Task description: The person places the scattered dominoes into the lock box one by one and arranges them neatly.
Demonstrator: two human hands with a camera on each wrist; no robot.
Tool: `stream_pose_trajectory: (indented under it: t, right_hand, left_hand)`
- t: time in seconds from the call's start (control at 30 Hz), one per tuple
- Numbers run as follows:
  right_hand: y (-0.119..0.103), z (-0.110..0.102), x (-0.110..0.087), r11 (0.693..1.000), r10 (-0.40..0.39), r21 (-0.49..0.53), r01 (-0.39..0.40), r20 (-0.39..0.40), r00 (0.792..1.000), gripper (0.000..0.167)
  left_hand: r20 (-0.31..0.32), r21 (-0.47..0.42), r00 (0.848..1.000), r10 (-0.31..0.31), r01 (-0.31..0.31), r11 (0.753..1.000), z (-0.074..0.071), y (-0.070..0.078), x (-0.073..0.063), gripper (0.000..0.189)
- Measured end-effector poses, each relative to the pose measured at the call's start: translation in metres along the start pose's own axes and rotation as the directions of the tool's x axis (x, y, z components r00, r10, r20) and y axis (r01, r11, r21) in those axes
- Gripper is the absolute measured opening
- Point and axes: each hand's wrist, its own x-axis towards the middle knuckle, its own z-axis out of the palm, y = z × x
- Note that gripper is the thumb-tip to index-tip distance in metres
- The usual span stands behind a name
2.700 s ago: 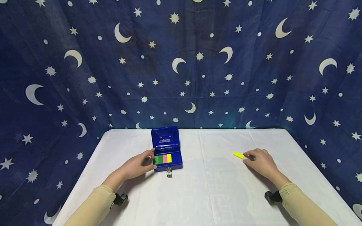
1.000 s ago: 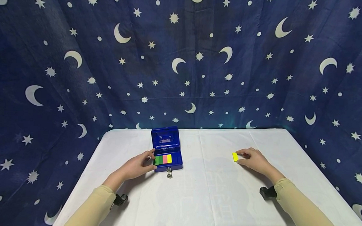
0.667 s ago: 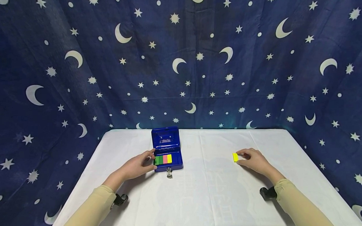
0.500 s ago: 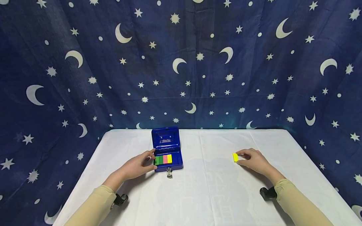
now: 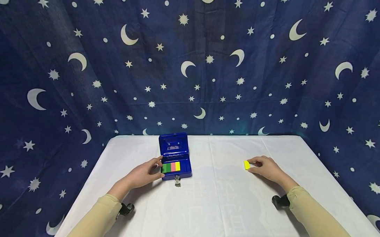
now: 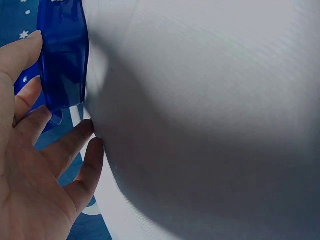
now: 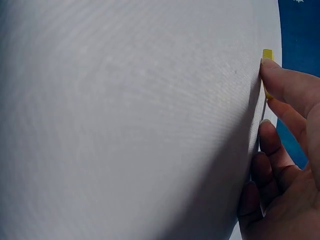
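Note:
An open blue cash box (image 5: 184, 169) stands at the table's back left, its lid up. In it lie green, pink and yellow blocks (image 5: 171, 167) side by side, at the left half. My left hand (image 5: 144, 173) holds the box's left end, thumb at the front corner and forefinger toward the back; in the left wrist view other fingers (image 6: 84, 162) spread beside it. At right, my right hand (image 5: 270, 168) pinches a yellow block (image 5: 246, 165) between thumb and forefinger (image 7: 287, 112). Whether that block touches the table, I cannot tell.
A white cloth (image 5: 212, 208) covers the table. The box's metal clasp (image 5: 177, 181) hangs over its front. A dark blue curtain (image 5: 207, 79) with moons and stars surrounds the back and sides. Black wrist mounts sit under both forearms.
Since the oldest frame, my right hand has moved slightly left and turned the yellow block so its long side runs front to back. The left hand and cash box have stayed put.

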Motion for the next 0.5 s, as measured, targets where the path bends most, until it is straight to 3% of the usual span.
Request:
stream_pose_trajectory:
  t: [0.5]
  right_hand:
    - [0.0032,0.0011,0.0028,1.0,0.017,0.014,-0.017,0.007,1.0,0.05]
  left_hand:
    - [-0.007,0.001,1.0,0.0,0.0,1.0,0.0003,0.0012,-0.0001,0.038]
